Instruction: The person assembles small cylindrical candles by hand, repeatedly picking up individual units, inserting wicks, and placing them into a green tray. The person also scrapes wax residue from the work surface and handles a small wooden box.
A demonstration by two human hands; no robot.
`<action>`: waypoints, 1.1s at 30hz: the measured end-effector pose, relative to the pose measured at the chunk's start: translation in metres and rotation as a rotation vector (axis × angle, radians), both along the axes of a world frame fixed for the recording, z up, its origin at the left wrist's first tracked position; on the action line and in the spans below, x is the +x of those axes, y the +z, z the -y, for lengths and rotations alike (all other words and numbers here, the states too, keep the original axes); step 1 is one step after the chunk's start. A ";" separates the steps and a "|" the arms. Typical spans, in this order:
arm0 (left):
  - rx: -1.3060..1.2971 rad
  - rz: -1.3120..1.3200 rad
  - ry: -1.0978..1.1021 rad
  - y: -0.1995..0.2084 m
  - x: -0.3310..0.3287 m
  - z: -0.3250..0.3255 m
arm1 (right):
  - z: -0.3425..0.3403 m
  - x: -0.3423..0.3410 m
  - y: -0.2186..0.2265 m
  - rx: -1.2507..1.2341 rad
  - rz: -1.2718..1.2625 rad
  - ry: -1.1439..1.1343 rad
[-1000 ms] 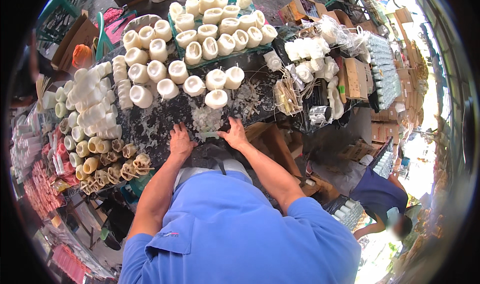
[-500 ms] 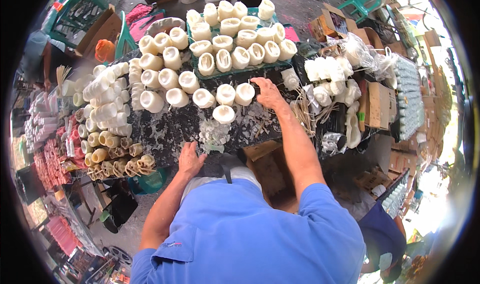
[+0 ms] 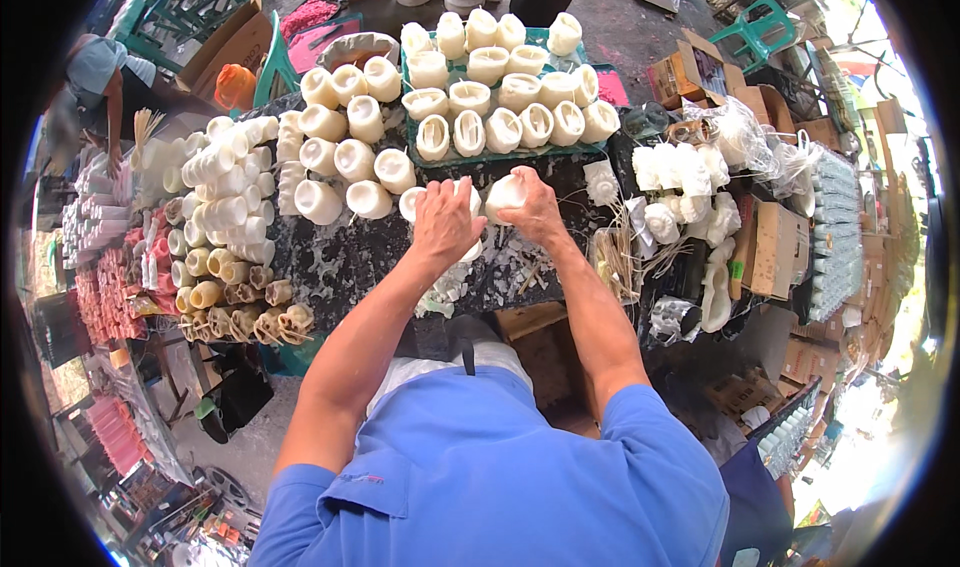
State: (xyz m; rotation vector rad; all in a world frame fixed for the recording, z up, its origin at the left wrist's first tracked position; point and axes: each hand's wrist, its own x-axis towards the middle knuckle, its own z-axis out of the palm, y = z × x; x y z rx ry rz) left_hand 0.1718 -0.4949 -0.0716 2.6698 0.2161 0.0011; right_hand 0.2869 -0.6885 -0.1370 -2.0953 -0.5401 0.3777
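Cream-white pillar candles with hollowed tops and wicks stand on a dark, wax-flecked table (image 3: 350, 267). My right hand (image 3: 532, 209) curls around the far right side of one candle (image 3: 505, 199) in the near row. My left hand (image 3: 446, 225) is closed over the neighbouring candle (image 3: 475, 201), mostly hiding it; its fingertips are partly out of sight. Another candle (image 3: 408, 205) shows just left of that hand. Below it, part of a nearer candle (image 3: 473, 252) is visible. White wax scraps (image 3: 441, 293) lie close to my body.
Behind stands a green tray (image 3: 410, 127) filled with candles. Several white and brown wax pieces (image 3: 215, 212) are stacked at left. White flower-shaped pieces (image 3: 685, 172), wicks (image 3: 612, 257) and a cardboard box (image 3: 775, 247) sit at right. An open box (image 3: 540, 352) is below the table edge. Another person (image 3: 110, 87) is at far left.
My left hand has risen from the table's near edge onto a candle in the near row. My right hand has turned inward and closed around the candle beside it.
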 end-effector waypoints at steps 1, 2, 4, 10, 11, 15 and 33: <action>0.027 -0.018 -0.013 -0.006 0.008 0.000 | 0.001 -0.002 -0.001 0.019 0.016 0.014; 0.082 -0.057 -0.045 -0.013 0.016 -0.001 | 0.004 -0.005 -0.001 -0.023 0.040 -0.009; 0.148 -0.084 -0.069 -0.026 0.028 -0.005 | 0.009 -0.014 -0.005 -0.013 0.059 -0.012; 0.016 -0.228 -0.111 -0.047 0.037 -0.007 | 0.035 -0.044 -0.022 0.061 0.270 -0.027; 0.008 -0.245 -0.133 -0.046 0.040 -0.007 | 0.039 -0.046 -0.026 0.046 0.210 -0.061; -0.032 -0.346 -0.187 -0.035 0.052 -0.014 | 0.061 -0.058 -0.043 0.199 -0.140 -0.238; -0.136 -0.296 -0.208 -0.029 0.042 -0.025 | -0.006 -0.035 -0.005 -0.250 0.276 0.035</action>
